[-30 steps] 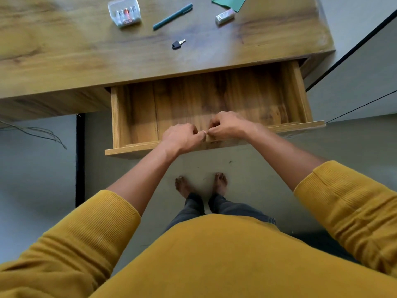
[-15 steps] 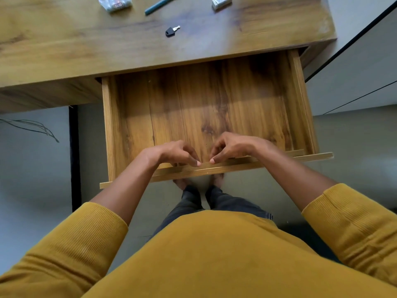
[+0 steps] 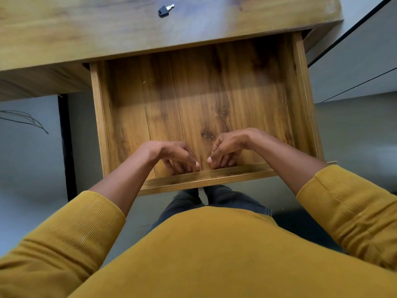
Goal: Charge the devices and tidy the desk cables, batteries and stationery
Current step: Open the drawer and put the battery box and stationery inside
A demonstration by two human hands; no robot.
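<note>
The wide wooden drawer (image 3: 199,100) stands well out from the wooden desk (image 3: 86,35) at the near side. The left hand (image 3: 171,155) and right hand (image 3: 227,149) hook curled fingers behind its near front panel, seemingly to draw it open for storage. A small black-headed key (image 3: 165,10) lies far back on the desktop.

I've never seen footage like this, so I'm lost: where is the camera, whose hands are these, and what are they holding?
There is no machine here. A person wears one wide-angle camera on the head, looking down past a mustard sweater at their own arms. The left hand and right hand have their fingers curled just behind the front panel of an open wooden drawer, apparently hooked on it. They hold nothing else. Above, on the wooden desk, lies a small black-headed key.
</note>
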